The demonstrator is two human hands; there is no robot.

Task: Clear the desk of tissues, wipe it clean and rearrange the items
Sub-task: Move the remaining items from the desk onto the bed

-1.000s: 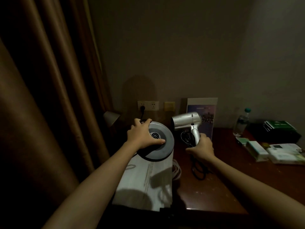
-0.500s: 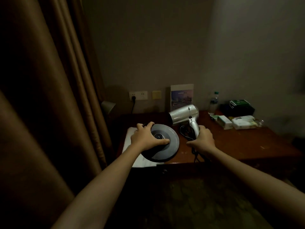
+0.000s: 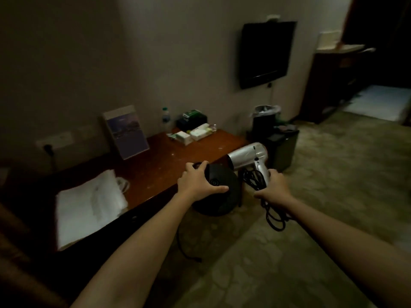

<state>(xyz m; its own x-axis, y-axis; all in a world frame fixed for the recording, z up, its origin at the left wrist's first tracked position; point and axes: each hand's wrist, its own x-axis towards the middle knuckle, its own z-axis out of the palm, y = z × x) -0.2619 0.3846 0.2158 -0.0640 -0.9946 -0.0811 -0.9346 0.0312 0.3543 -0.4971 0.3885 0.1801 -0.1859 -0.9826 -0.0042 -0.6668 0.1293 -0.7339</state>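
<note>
Desk (image 3: 160,167) lies just left of and beyond the left hand (image 3: 198,185), whose fingers curl over the rim of a flat, matte, dark round base (image 3: 222,196) held past the desk's edge. The right hand (image 3: 272,187) grips the handle of a smooth silver hair dryer (image 3: 246,156). Its black cord (image 3: 275,216) dangles in loops below the wrist. Best to carry both level and gather the cord against snagging.

A black television (image 3: 265,53) hangs on the grey wall (image 3: 166,52) above mottled carpet (image 3: 333,185) in dim light.
</note>
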